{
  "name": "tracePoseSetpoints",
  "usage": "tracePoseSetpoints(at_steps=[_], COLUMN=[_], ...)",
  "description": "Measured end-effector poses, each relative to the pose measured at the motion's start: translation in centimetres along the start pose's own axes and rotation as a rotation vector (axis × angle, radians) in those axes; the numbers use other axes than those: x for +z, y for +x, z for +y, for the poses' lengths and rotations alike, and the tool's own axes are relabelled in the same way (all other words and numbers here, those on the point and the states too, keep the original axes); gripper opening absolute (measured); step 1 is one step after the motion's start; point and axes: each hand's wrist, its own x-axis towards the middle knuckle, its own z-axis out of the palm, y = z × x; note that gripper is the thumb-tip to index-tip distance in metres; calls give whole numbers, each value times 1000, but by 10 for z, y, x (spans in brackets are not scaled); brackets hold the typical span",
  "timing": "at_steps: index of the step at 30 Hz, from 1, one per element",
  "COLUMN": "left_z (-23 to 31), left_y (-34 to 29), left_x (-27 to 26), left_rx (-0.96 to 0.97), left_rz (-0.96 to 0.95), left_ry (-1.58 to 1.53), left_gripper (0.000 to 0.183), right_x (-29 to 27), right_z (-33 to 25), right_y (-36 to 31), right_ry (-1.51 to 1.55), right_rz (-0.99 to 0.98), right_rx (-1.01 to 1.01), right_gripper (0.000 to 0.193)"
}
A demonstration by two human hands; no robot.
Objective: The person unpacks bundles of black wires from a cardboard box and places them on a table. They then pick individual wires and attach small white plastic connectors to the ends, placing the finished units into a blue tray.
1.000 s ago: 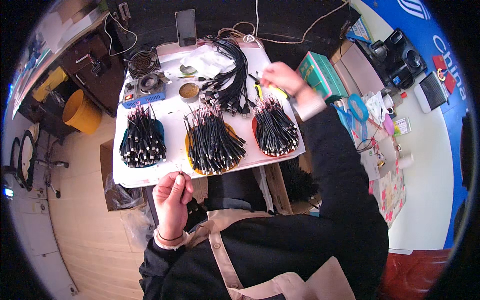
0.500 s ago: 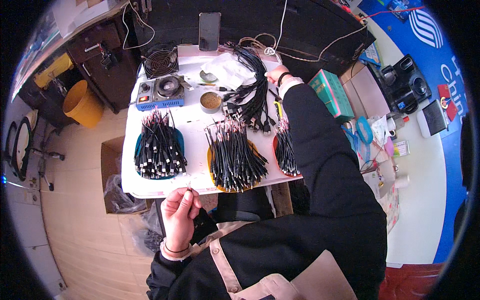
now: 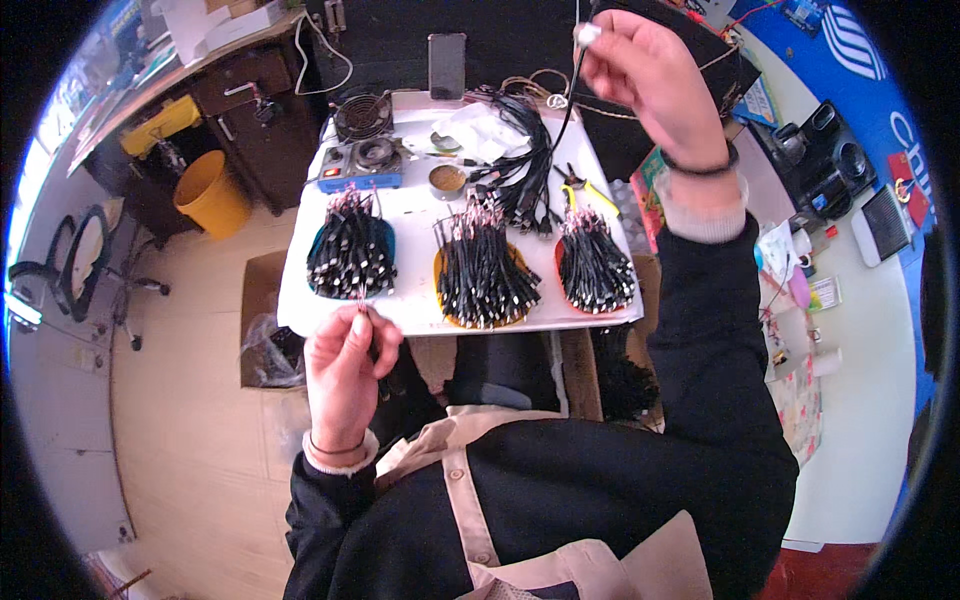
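My left hand (image 3: 345, 370), low at the front edge of the white table (image 3: 412, 305), pinches a dark cable with thin bare wire ends (image 3: 363, 297) pointing up. High on the right, my right hand (image 3: 660, 90) grips a black cable (image 3: 567, 115) near its pale end; the rest hangs toward the loose pile of black cables (image 3: 522, 145) at the back. Three bundles of short black cables stand along the front: one on a teal tray (image 3: 318, 280), one on a yellow tray (image 3: 440, 290), one on a red tray (image 3: 570, 290).
Yellow-handled pliers (image 3: 600, 197) lie behind the red tray. Farther back are a round tin (image 3: 447, 181), a blue heating unit (image 3: 362, 174), a round fan grille (image 3: 362, 118) and a phone (image 3: 447, 66). A yellow bin (image 3: 212, 198) and an open cardboard box (image 3: 262, 280) stand left.
My right hand has risen from the cable pile, drawing one black cable up with it. The pliers show more fully. My left hand keeps its pinch at the table's front edge.
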Motion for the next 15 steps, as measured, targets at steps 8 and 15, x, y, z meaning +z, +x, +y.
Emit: tracePoseSetpoints(at_steps=[8, 15], left_z=[40, 28], left_y=[13, 2], left_x=[30, 26], left_rx=[-26, 186], left_rz=[-201, -118], left_ry=[-182, -74], left_gripper=[20, 17], right_x=[198, 234], right_z=[7, 77], right_y=[-159, -203], right_ry=[-395, -578], right_rz=[-112, -354], right_rx=[-62, -251], right_gripper=[11, 13])
